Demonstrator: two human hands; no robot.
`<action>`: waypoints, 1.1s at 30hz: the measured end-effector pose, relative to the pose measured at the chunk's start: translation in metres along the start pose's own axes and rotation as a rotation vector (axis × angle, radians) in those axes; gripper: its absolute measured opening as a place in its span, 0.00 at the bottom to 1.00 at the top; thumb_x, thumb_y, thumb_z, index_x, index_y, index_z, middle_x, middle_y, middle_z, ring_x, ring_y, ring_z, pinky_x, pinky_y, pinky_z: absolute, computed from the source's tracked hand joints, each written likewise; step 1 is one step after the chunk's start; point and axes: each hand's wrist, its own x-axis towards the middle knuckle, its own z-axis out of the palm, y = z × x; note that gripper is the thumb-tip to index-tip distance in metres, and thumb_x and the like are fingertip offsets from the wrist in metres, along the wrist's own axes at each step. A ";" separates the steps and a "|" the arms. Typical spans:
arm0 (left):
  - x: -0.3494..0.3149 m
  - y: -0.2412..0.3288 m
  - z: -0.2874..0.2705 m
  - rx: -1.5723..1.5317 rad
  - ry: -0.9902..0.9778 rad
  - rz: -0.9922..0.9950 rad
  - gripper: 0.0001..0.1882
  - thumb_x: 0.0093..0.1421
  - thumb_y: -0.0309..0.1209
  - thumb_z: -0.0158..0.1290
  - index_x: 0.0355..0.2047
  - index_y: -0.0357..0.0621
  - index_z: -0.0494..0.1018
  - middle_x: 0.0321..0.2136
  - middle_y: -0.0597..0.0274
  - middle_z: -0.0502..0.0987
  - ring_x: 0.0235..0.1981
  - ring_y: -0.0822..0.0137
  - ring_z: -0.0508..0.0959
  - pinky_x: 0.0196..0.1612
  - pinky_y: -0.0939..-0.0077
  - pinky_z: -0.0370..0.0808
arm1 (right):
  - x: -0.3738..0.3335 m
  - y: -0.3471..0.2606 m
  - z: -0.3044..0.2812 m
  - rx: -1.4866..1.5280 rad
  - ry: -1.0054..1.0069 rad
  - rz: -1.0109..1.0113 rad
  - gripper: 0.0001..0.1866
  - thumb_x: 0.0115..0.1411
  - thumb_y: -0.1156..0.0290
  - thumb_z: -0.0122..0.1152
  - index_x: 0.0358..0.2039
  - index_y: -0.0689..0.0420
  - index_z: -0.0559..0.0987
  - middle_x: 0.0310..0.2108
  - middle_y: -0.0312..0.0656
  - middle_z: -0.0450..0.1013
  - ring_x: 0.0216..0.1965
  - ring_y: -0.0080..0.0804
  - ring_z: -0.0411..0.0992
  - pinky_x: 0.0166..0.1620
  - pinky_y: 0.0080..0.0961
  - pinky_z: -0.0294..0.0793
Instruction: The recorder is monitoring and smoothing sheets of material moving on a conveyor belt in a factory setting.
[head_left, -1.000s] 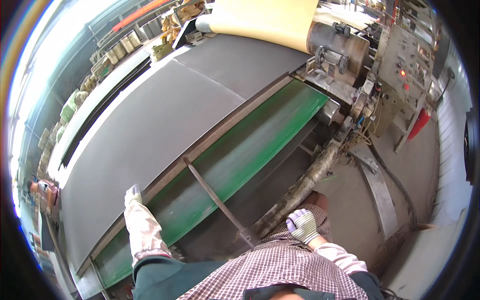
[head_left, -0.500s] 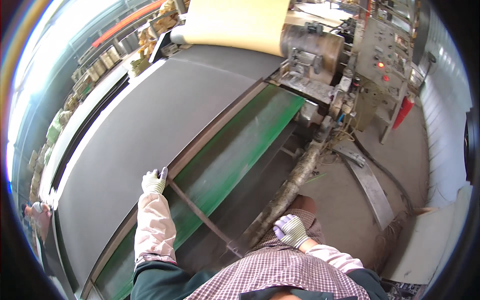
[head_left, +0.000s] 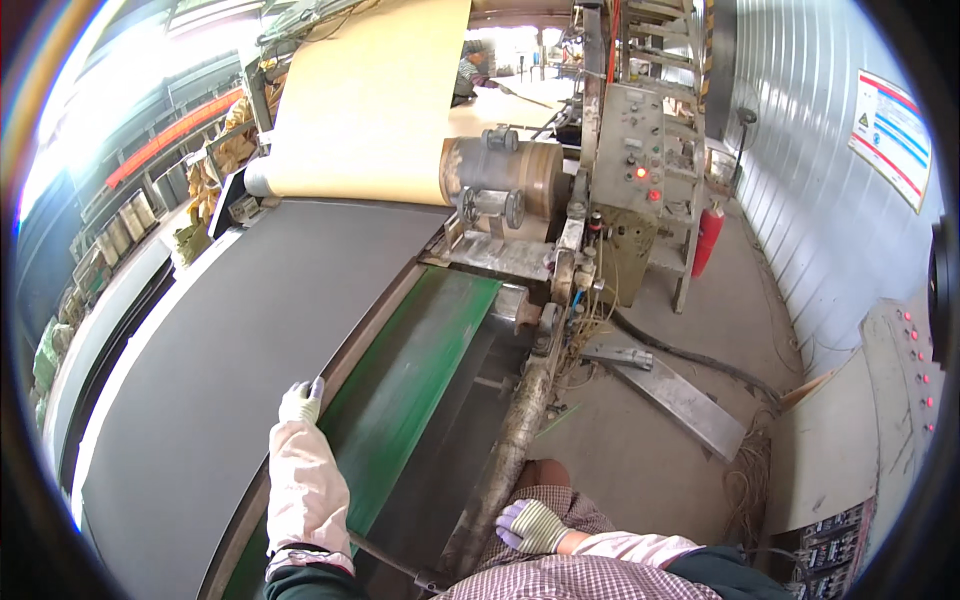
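Note:
My left hand (head_left: 300, 402), in a striped knit glove with pale fingertips, lies on the right edge of a wide dark grey sheet (head_left: 250, 310), beside a brown rail (head_left: 375, 335). Its fingers rest flat over that edge and hold nothing. Close to my right thigh is my right hand (head_left: 532, 527), gloved the same way, its fingers curled in, with nothing visible in them. A green belt (head_left: 415, 360) runs along the right of the rail. At the far end, yellow sheeting (head_left: 365, 110) comes down to a large roller (head_left: 510, 175) above the grey sheet.
A worn pipe-like bar (head_left: 510, 430) runs beside my right leg. Past it, a metal plank (head_left: 680, 395) and a black hose (head_left: 690, 353) lie on the floor. A control panel (head_left: 632, 145), a red extinguisher (head_left: 707, 240) and a cabinet (head_left: 830, 440) with red lights stand to the right.
The view has swung right and up, bringing in more of the wall, the cabinet and a distant person. My left hand stays at the sheet's edge; my right stays by my thigh.

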 end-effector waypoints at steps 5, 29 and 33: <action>-0.039 -0.134 0.000 0.115 -0.009 -0.036 0.28 0.72 0.52 0.33 0.65 0.56 0.66 0.65 0.56 0.66 0.68 0.49 0.59 0.70 0.58 0.57 | -0.002 -0.003 -0.002 -0.006 0.018 -0.005 0.12 0.60 0.63 0.58 0.34 0.59 0.80 0.31 0.46 0.76 0.34 0.46 0.73 0.40 0.42 0.73; -0.187 -0.149 -0.056 0.059 0.285 -0.292 0.25 0.67 0.52 0.44 0.39 0.47 0.81 0.43 0.55 0.81 0.47 0.53 0.78 0.52 0.57 0.73 | 0.000 -0.008 0.028 -0.159 0.094 -0.034 0.06 0.54 0.68 0.60 0.29 0.57 0.75 0.27 0.47 0.70 0.33 0.50 0.69 0.40 0.46 0.67; -0.207 -0.206 -0.066 0.159 0.366 -0.402 0.32 0.66 0.58 0.43 0.60 0.51 0.71 0.60 0.56 0.71 0.64 0.55 0.66 0.67 0.58 0.61 | 0.000 -0.010 0.027 -0.151 0.093 -0.039 0.06 0.54 0.69 0.61 0.29 0.56 0.76 0.28 0.47 0.70 0.33 0.49 0.69 0.41 0.45 0.68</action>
